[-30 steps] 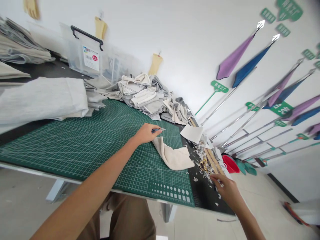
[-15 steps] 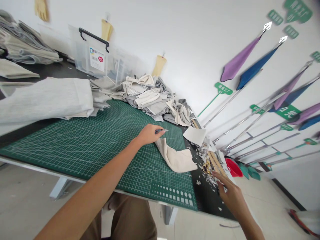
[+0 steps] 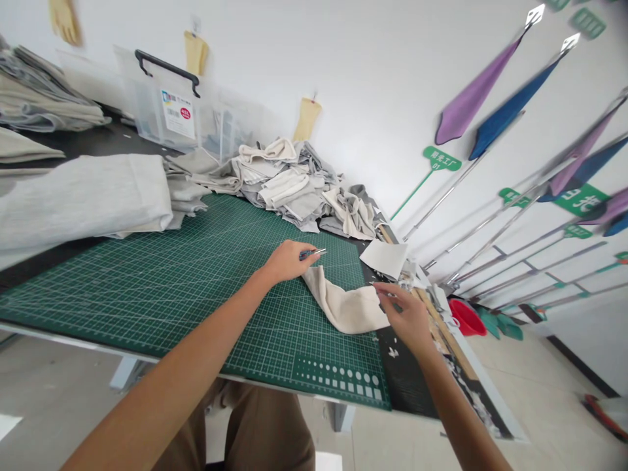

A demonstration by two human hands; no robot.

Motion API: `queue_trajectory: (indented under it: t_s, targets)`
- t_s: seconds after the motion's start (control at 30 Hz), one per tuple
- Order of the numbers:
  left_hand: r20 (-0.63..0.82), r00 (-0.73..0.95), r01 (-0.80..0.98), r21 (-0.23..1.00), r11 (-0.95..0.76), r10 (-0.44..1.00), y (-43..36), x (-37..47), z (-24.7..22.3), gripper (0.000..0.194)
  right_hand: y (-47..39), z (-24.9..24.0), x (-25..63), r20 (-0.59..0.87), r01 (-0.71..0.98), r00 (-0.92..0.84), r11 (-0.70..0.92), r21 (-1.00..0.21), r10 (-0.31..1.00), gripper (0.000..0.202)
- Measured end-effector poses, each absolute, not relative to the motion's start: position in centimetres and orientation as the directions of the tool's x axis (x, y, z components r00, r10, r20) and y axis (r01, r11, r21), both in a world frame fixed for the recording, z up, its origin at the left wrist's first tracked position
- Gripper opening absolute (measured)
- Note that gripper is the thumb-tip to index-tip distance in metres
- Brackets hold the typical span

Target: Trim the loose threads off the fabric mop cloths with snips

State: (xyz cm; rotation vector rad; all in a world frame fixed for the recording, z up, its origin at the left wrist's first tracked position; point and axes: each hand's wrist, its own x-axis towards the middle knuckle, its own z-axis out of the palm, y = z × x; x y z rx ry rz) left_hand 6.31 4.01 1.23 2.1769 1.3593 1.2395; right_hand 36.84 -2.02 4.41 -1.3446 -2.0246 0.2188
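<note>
A cream strip of cloth [image 3: 350, 311] lies curved on the green cutting mat [image 3: 220, 275]. My left hand [image 3: 289, 260] is closed around a small slim tool [image 3: 314, 252] with a dark handle and a metal tip, just above the strip's left end. Over the strip's right end, my right hand [image 3: 405, 317] has its thumb and fingers brought together at the cloth's edge. What sits between those fingertips is too small to make out, and I cannot tell whether they grip the cloth.
Behind the mat is a heap of grey and cream cloth pieces [image 3: 294, 186]. Folded pale cloth [image 3: 88, 196] lies at left, near a clear plastic box [image 3: 152, 104]. A white sheet [image 3: 384, 258] and scraps are at right. Mops hang on the wall above a red basin [image 3: 467, 318].
My right hand has moved left and up, from the scraps and yellow-handled scissors to the cloth strip's right end. The left hand keeps the tool in nearly the same place.
</note>
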Motion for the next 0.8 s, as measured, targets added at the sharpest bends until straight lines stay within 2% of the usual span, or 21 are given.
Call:
queue_trajectory:
  t_s: [0.2,0.5,0.67,0.8]
  targets:
    - [0.534,0.182,0.576,0.623,-0.53,0.826,4.0,6.6,1.1,0.03,1.2,4.9,35.5,0.254,0.65,-0.555,0.603,-0.462,0.792,0.034]
    - [0.512,0.248,0.577,0.604,-0.55,0.823,4.1,7.5,0.9,0.031,2.0,0.0,36.5,0.466,0.549,-0.46,0.655,-0.52,0.756,0.02]
    - [0.515,0.257,0.594,0.584,-0.553,0.818,4.2,7.9,0.6,0.031,2.0,-1.0,36.0,0.55,0.483,-0.479,0.729,-0.485,0.684,0.019]
    - [0.52,0.276,0.617,0.549,-0.564,0.808,4.1,8.0,0.6,0.031,2.1,-1.5,36.2,0.575,0.485,-0.457,0.733,-0.477,0.678,0.016]
